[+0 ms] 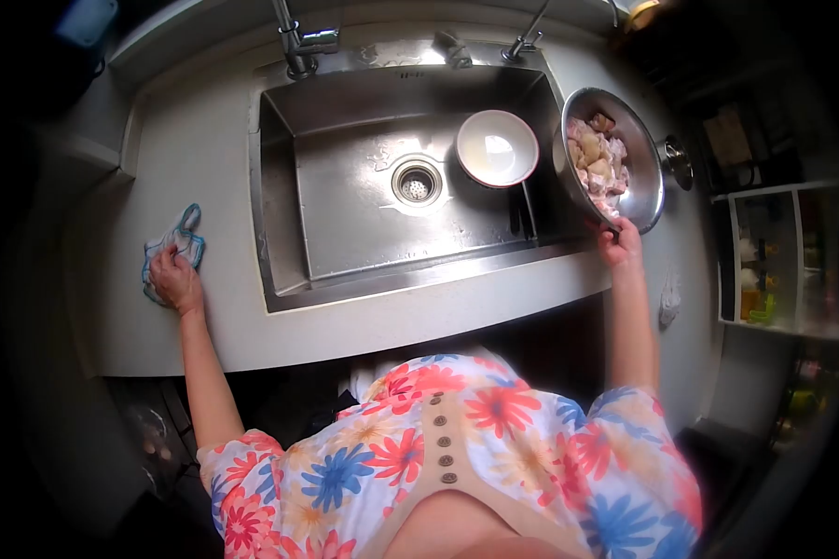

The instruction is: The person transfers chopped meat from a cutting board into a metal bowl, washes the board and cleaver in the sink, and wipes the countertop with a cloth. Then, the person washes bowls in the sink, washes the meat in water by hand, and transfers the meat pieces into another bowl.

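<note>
My left hand is closed on a white cloth with blue edging, which lies bunched on the counter left of the sink. On the other side, my right hand grips the near rim of a metal bowl. Chunks of raw meat with pale skin lie inside this bowl, which is tilted and leans toward the sink's right edge. The underside of the bowl and some of my right fingers are hidden.
A white bowl with a dark rim stands in the steel sink, right of the drain. A tap rises at the back left and a smaller spout at the back right. Shelves stand at far right.
</note>
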Available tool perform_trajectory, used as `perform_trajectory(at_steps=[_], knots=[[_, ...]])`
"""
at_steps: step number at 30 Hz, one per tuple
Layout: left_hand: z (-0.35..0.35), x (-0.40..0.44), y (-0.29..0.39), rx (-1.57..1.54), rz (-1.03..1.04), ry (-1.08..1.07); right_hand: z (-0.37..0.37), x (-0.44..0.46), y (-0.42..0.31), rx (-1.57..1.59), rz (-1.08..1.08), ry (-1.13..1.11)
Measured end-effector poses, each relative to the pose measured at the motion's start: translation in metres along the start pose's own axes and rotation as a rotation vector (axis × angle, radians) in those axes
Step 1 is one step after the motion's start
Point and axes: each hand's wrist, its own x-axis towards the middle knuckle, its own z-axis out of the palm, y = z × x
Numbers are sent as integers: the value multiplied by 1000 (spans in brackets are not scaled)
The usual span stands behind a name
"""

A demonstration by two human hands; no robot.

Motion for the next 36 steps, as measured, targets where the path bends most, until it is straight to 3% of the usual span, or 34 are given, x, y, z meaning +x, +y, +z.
perform_trajectory(at_steps=[1, 3, 6, 11, 16, 21, 23, 26, 30, 36], knots=[[0, -3, 7, 18, -7, 24, 0, -17, 4, -47, 28, -23], [-1, -9, 12, 24, -40, 50, 20, -54, 26, -256, -210, 120], [-3, -12, 18, 77, -59, 83, 50, -89, 40, -400, -167, 1], [6, -11, 11, 116, 5, 139, 137, -57, 94, -667, 70, -266], [10, -8, 6, 94, 35, 192, 201, 1, 168, -746, 254, -338], [-7, -4, 23, 136, 78, 91, 188, 15, 209, -829, 196, -320], [-38, -4, 40, 284, 74, -70, 170, 34, 210, -912, 220, -321], [-62, 5, 37, 269, 3, -29, 171, 17, 200, -1059, 234, -299], [-9, 14, 34, -68, 78, 7, 155, 24, 186, -1121, 244, -421], [67, 117, 178, -248, 318, -22, 156, 8, 176, -1271, 193, -400]])
